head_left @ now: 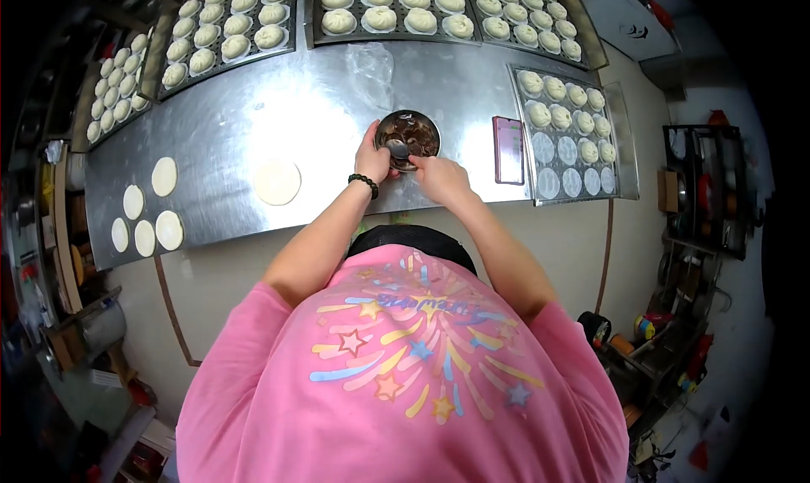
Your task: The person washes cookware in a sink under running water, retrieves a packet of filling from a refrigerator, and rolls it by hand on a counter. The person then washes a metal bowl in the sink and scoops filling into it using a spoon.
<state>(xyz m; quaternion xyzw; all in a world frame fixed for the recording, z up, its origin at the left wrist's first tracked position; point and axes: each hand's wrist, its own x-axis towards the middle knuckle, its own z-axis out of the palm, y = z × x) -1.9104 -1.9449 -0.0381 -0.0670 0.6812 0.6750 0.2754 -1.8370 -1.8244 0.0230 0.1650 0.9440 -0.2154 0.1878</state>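
A round metal bowl [434, 130] with dark brown filling [409, 129] is at the middle of the steel table. My left hand [371, 157], with a dark bead bracelet at the wrist, is closed on the bowl's left side. In my right hand [440, 181] is a spoon [399, 150], its metal head down in the filling. The fingers of that hand are wrapped around the handle near the bowl's front rim. To the left of the bowl, one larger flat dough round [278, 182] lies on the table.
Several smaller dough rounds [164, 177] lie at the table's left end. Trays of pleated buns [380, 17] line the back edge. At the right, another tray [564, 198] holds buns and bare paper liners, beside a phone [508, 151]. A clear plastic bag [369, 71] lies behind the bowl.
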